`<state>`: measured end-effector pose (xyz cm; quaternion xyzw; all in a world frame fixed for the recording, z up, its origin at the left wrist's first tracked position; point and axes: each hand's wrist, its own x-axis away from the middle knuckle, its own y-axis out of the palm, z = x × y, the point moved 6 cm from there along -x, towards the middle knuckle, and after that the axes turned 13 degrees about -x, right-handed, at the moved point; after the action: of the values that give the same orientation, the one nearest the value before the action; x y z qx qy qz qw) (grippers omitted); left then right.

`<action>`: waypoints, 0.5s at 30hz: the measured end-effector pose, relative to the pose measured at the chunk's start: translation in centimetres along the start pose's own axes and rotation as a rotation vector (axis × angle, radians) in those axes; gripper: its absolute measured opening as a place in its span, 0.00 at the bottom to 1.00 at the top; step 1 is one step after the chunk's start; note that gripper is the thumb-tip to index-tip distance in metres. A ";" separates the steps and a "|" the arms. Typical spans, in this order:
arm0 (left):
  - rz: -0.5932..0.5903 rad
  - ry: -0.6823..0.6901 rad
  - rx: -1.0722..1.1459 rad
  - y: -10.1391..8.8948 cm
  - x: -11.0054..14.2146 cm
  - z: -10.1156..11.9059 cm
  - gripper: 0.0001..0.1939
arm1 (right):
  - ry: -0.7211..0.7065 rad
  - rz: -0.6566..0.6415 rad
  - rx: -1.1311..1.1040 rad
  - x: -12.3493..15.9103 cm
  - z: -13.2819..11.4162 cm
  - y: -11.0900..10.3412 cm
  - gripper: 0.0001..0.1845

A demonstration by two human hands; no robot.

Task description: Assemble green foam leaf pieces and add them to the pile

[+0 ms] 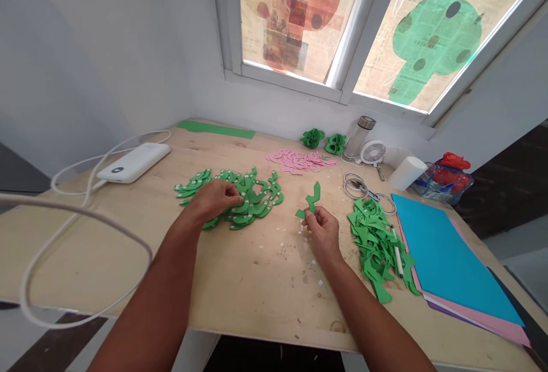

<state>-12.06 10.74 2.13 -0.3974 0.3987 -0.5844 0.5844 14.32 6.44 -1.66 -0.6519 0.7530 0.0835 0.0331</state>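
My right hand [324, 232] pinches a green paper cutout [314, 196] of bent, branching shape, held just above the wooden table. My left hand [219, 198] reaches over a heap of curved green cutouts [257, 203] dotted with small white squares. Its thumb and fingers are drawn together at the heap; whether they grip a piece is hidden. To the right of my right hand lies a pile of angular green paper scraps [372, 241] with a white marker [398, 255] on it. Tiny white bits are scattered between the two piles.
Pink cutouts [299, 161] and two green paper balls [336, 144] are near the wall. A glass bottle [358, 138], small fan [373, 152], white roll [407, 173] and blue sheets [454, 258] stand or lie right. A power bank [135, 164] with a looping cable [25, 280] occupies the left.
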 end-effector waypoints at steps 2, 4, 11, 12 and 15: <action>0.040 -0.038 0.034 -0.1 -0.1 -0.6 0.13 | -0.004 -0.003 -0.004 0.0 0.0 0.0 0.13; 0.061 -0.067 0.040 -0.3 -0.2 -1.0 0.13 | 0.000 -0.003 -0.011 0.0 0.0 0.1 0.14; 0.060 -0.004 0.062 -0.5 -0.2 -0.5 0.11 | 0.007 -0.005 -0.010 0.0 0.2 0.0 0.13; 0.084 -0.033 0.051 -0.6 -0.2 -0.7 0.11 | 0.007 -0.006 -0.011 0.0 0.2 0.0 0.13; 0.117 -0.070 0.068 -0.9 0.0 -0.8 0.11 | 0.015 -0.003 -0.017 0.0 0.2 0.0 0.14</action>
<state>-13.16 10.77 2.69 -0.3735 0.3806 -0.5480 0.6444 14.27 6.51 -1.89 -0.6539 0.7515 0.0851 0.0220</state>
